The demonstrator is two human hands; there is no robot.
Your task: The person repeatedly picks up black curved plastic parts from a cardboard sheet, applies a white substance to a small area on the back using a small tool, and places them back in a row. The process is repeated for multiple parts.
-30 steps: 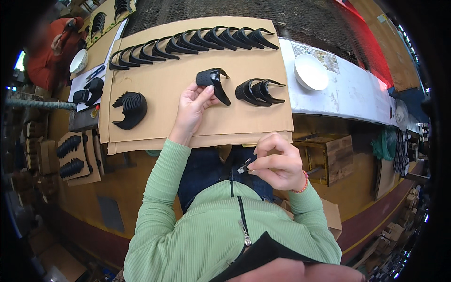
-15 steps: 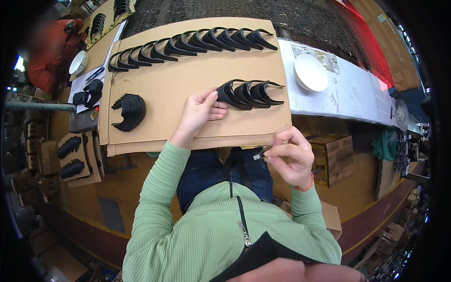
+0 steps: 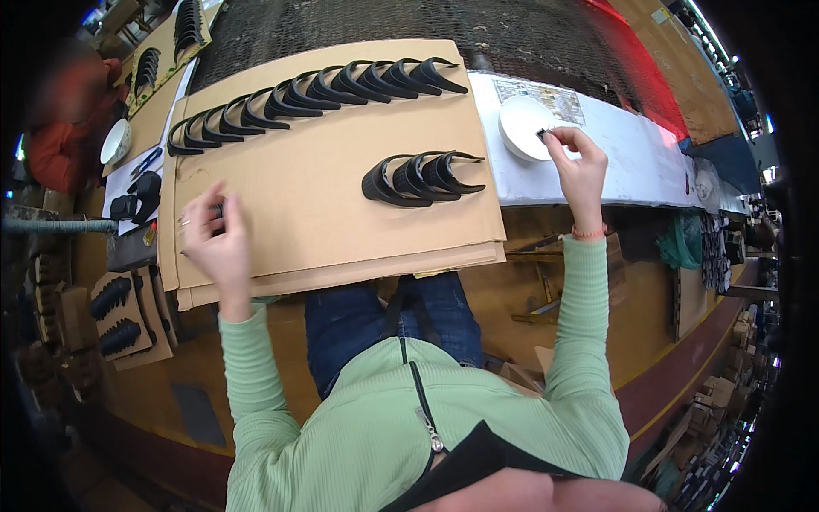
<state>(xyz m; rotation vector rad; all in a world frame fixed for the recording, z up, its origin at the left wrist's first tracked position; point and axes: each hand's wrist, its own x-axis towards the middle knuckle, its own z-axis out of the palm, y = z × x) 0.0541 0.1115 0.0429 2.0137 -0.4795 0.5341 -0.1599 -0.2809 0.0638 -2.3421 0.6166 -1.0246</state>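
My left hand point(image 3: 217, 239) is closed over a stack of nested black U-shaped pieces point(image 3: 219, 212) at the left of the cardboard sheet point(image 3: 316, 196). The hand hides most of that stack and is slightly blurred. Over the inside edge of a white bowl point(image 3: 518, 128), my right hand point(image 3: 581, 162) pinches a small dark object point(image 3: 543, 134) too small to identify. At the right of the cardboard, a short row of overlapping black U-shaped pieces point(image 3: 413, 178) lies untouched by either hand. A long row of similar pieces point(image 3: 317, 89) runs along the far side.
The bowl stands on a white-covered table point(image 3: 631, 162), with dark mesh point(image 3: 384, 26) behind. At the left are a second bowl point(image 3: 116, 142), blue-handled pliers point(image 3: 147, 162) and a black tape dispenser point(image 3: 139, 202). A person in red point(image 3: 72, 128) is beyond them.
My left hand has let go of the short row and moved left onto the stack. My right hand has carried the small object from the near edge up to the bowl.
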